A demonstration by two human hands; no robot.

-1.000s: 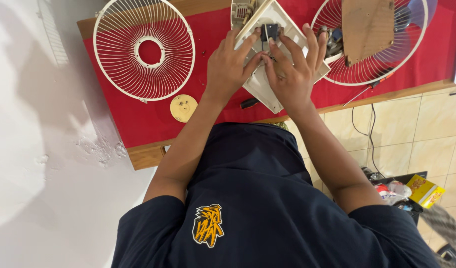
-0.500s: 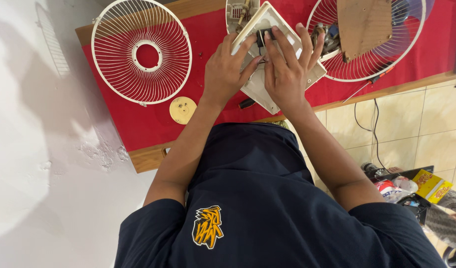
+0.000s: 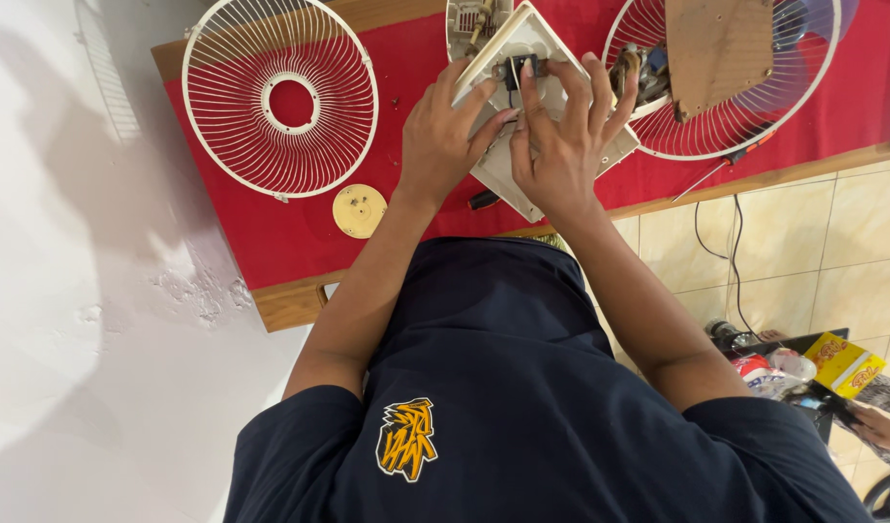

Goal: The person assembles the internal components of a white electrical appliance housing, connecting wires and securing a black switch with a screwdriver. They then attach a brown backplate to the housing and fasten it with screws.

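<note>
- The table (image 3: pixel 300 242), covered in red, is crowded: the white fan guard (image 3: pixel 280 97) at the left and a second guard (image 3: pixel 755 126) holding loose parts at the right could be knocked if an elbow swings.
- The cream fan housing (image 3: pixel 508 169) lies between both hands at the table's near edge; a hard press might tip it off.
- The left hand (image 3: pixel 445 136) and right hand (image 3: pixel 566 136) grip the housing, fingers curled onto its small dark part (image 3: pixel 518 70); a slip could pinch skin.
- The round yellowish disc (image 3: pixel 359 210) lies loose nearby and may roll away.
</note>
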